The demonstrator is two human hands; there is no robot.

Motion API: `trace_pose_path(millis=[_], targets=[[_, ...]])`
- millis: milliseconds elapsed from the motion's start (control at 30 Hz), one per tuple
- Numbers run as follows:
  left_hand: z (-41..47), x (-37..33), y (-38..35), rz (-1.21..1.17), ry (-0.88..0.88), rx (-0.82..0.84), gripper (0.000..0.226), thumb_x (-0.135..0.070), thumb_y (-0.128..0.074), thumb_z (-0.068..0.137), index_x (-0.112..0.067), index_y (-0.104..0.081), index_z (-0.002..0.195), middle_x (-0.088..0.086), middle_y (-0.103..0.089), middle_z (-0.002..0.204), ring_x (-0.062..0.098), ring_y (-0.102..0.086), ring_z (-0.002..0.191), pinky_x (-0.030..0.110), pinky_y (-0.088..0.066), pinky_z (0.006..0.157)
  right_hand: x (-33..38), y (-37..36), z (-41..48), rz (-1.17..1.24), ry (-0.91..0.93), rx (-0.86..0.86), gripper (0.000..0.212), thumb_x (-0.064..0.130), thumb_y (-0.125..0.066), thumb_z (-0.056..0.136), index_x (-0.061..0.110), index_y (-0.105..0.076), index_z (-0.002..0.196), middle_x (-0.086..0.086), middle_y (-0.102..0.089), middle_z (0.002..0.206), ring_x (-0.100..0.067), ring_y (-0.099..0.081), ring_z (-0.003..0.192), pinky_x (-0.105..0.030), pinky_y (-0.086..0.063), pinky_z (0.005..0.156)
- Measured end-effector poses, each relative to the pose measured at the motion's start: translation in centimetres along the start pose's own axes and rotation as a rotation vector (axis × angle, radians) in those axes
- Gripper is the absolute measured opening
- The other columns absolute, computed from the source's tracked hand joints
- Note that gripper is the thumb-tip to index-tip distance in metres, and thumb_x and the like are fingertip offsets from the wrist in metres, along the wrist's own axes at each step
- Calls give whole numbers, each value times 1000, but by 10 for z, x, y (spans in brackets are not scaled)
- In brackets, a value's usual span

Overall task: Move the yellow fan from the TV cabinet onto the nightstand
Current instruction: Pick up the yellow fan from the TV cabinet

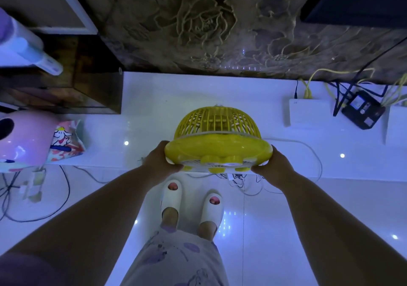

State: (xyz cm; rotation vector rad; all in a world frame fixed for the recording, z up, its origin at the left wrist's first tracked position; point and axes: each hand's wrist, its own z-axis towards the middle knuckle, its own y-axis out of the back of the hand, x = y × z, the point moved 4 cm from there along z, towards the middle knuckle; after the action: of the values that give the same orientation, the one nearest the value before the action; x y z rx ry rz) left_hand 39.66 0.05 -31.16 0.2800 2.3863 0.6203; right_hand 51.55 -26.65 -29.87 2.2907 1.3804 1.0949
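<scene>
The yellow fan (218,140) is round, with a slatted yellow cage at the back and a yellow front rim. It is at the front edge of the white TV cabinet (176,96); whether it rests on the top or is lifted off it I cannot tell. My left hand (160,158) grips its left side and my right hand (273,166) grips its right side. A white cord (308,149) runs from the fan across the cabinet top and over the front edge. No nightstand is in view.
A white box (308,113) and a black device (363,110) with yellow and black cables sit on the cabinet at right. A pink round object (24,138) and a printed bag (66,140) stand at left, a dark cabinet (66,74) behind them. Cables lie on the glossy floor (286,230).
</scene>
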Motion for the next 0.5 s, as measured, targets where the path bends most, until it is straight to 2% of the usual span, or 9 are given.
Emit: trace_pose_path(millis=[67, 133, 200, 300, 400, 500], targets=[[-2, 1, 0, -11, -19, -16, 59, -17, -78, 67, -16, -49, 118, 11, -62, 108, 27, -57, 97, 40, -50, 88, -1, -1, -1, 17, -2, 4, 54, 4, -72, 73, 4, -49, 122, -23, -62, 112, -33, -56, 97, -33, -42, 77], [-4, 3, 2, -68, -37, -53, 57, -18, -79, 66, -20, -50, 115, 8, -63, 108, 28, -59, 101, 45, -50, 91, 0, -1, -3, 39, 6, 19, 54, 2, -72, 73, 2, -49, 122, -23, -62, 112, -35, -57, 101, -35, -44, 79], [-6, 3, 6, -112, -46, -97, 59, -25, -77, 62, -24, -49, 115, 8, -64, 112, 30, -60, 104, 50, -50, 92, 4, 0, -5, 54, 9, 33, 53, 2, -70, 74, 2, -49, 122, -22, -62, 112, -31, -55, 97, -32, -41, 77], [-7, 0, 13, -128, -64, -96, 61, -33, -71, 61, -20, -49, 117, 10, -65, 112, 31, -61, 104, 50, -51, 90, 10, 2, -6, 49, 20, 55, 53, 6, -70, 75, 5, -49, 124, -20, -62, 113, -32, -57, 102, -31, -42, 77], [-14, -8, 22, -105, -103, -73, 57, -31, -72, 70, -14, -49, 119, 9, -65, 108, 25, -60, 98, 36, -52, 81, 19, 8, -11, 112, 1, 63, 49, 10, -70, 76, 7, -49, 120, -16, -61, 111, -35, -57, 106, -44, -49, 86], [-27, -14, 35, -106, -131, -54, 55, -42, -62, 68, -19, -50, 116, -4, -61, 93, 11, -58, 84, 14, -42, 64, 31, 15, -19, 183, -6, 75, 38, 13, -68, 78, 12, -52, 112, -12, -60, 108, -32, -57, 104, -45, -48, 86]])
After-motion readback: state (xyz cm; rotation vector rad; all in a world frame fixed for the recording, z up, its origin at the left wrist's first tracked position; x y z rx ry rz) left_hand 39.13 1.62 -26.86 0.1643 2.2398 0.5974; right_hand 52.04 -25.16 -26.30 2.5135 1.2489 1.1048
